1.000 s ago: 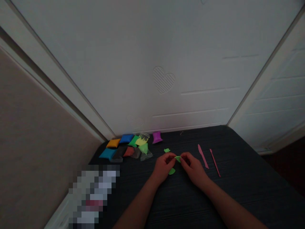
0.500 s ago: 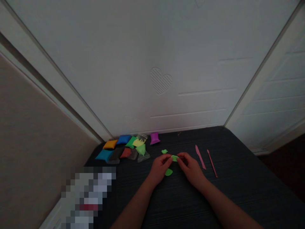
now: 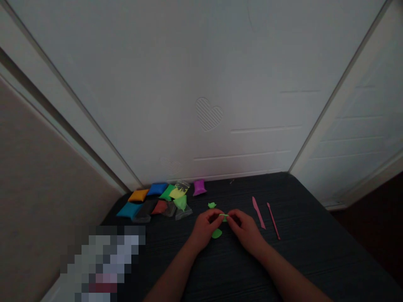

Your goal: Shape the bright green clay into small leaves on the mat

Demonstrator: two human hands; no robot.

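Note:
Between my two hands is a small light-green piece of modelling clay [image 3: 224,217], its thin edge turned up toward me. My left hand [image 3: 204,228] pinches its left side with thumb and fingers, and my right hand [image 3: 242,227] pinches the right side. A flat green clay piece [image 3: 217,233] lies on the table just below my left fingers. Beyond my left hand sits a small green clay shape [image 3: 212,205] with a pointed, uneven top. A pink plastic knife [image 3: 258,213] and a thin pink modelling tool [image 3: 273,221] lie to the right of my right hand.
Several clay packets, among them an orange one [image 3: 138,195], a blue one [image 3: 157,189] and a purple one [image 3: 199,187], lie along the back left of the dark table [image 3: 302,243]. A white panel [image 3: 151,92] rises behind it. A blurred-out patch [image 3: 107,260] covers the lower left.
The clay piece between my fingers has tipped from showing its broad face to showing its thin edge. My hands have come slightly closer together. The whole view has shifted a little.

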